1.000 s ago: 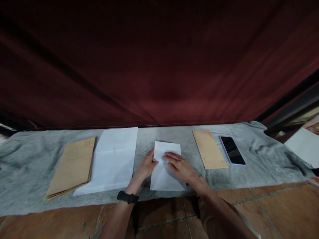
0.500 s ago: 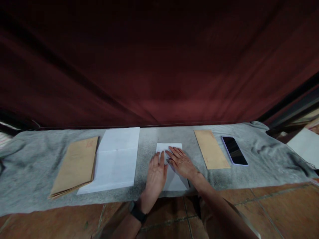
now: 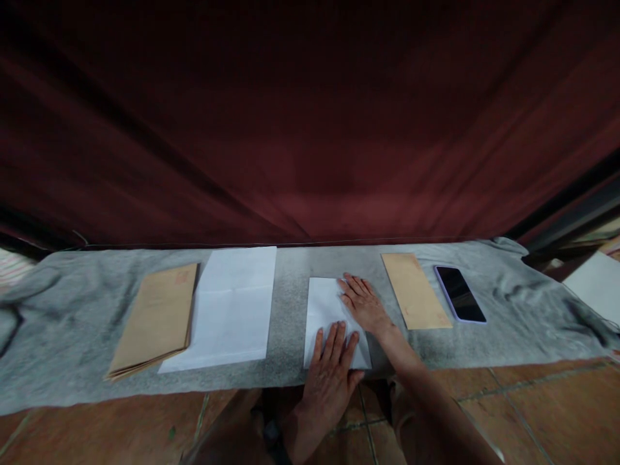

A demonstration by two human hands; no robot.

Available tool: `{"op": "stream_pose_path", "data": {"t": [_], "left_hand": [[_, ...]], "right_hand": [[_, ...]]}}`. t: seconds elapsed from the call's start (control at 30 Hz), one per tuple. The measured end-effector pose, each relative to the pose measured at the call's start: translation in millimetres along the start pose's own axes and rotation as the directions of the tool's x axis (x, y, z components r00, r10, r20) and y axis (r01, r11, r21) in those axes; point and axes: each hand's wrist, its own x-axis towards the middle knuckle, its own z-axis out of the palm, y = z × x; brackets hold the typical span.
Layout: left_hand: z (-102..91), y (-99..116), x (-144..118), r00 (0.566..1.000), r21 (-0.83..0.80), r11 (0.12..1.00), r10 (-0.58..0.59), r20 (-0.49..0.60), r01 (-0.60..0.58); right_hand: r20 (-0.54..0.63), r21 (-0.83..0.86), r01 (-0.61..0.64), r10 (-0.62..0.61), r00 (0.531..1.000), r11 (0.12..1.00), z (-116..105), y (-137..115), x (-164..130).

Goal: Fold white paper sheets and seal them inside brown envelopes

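A folded sheet of white paper (image 3: 322,300) lies on the grey cloth in front of me. My left hand (image 3: 332,365) rests flat on its near part, fingers spread and pointing away from me. On its far right edge lies my right hand (image 3: 363,302), palm down with the fingers stretched out. Both hands partly cover the paper. Just right of it is a single brown envelope (image 3: 416,290). Larger white paper (image 3: 237,303) with a crease across it lies to the left, beside a stack of brown envelopes (image 3: 155,316) that overlaps its edge.
A phone (image 3: 460,294) with a purple case lies right of the single envelope. Grey cloth (image 3: 290,323) covers the long, narrow surface. Behind it hangs a dark red curtain (image 3: 310,161). Tiled floor (image 3: 145,426) shows along the near edge.
My left hand has slid toward me, down to the near part of the folded paper. The right hand has moved slightly right, to the paper's far right edge. The view has shifted a little.
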Motion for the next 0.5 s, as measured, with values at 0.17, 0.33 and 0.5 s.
{"op": "stream_pose_path", "data": {"t": [0.17, 0.33, 0.5], "left_hand": [[-3.0, 6.1, -13.4, 0.998, -0.003, 0.999, 0.033, 0.050, -0.033], [-9.7, 7.7, -13.3, 0.995, -0.029, 0.999, 0.043, 0.093, -0.040], [-6.7, 9.2, -8.2, 0.986, -0.070, 0.997, 0.038, 0.162, -0.027]], "right_hand": [[-0.001, 0.010, -0.038, 0.038, 0.999, 0.999, -5.8, -1.9, 1.7], [-0.001, 0.168, 0.096, -0.097, 0.995, 0.981, -17.2, -27.1, 4.5], [0.127, 0.325, 0.305, -0.361, 0.924, 0.895, -9.3, -59.2, 4.5]]}}
